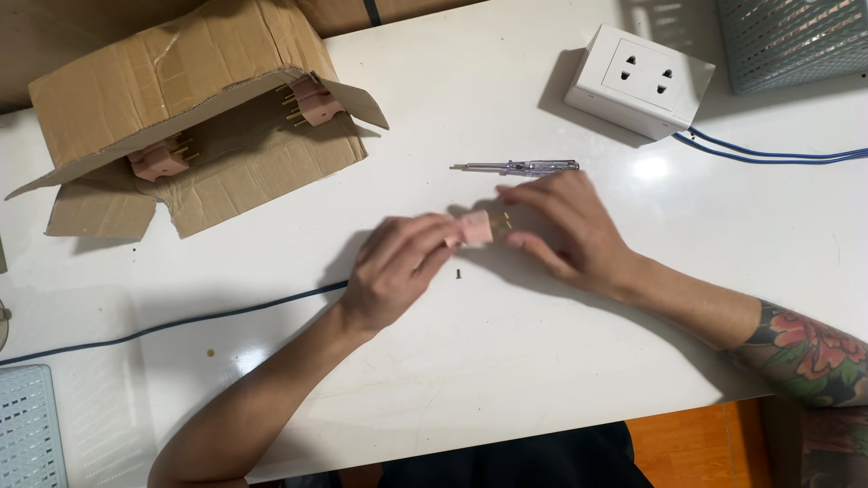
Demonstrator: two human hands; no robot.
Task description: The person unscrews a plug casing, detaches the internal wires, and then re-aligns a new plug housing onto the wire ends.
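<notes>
A small pink plug body [474, 228] with brass prongs is held between both hands just above the white table [506, 380]. My left hand [394, 268] grips its left end with the fingertips. My right hand [565, 226] pinches its right end, where the brass prongs show. A tiny dark screw [458, 273] lies on the table just below the plug. A clear-handled tester screwdriver [520, 167] lies just beyond my right hand's fingers.
A torn cardboard box [194, 108] at the far left holds more pink plugs [312, 99]. A white socket block [640, 81] with blue wires [768, 154] sits at the far right. A dark cable [172, 323] runs off left. Grey mesh baskets [796, 41] stand at the corners.
</notes>
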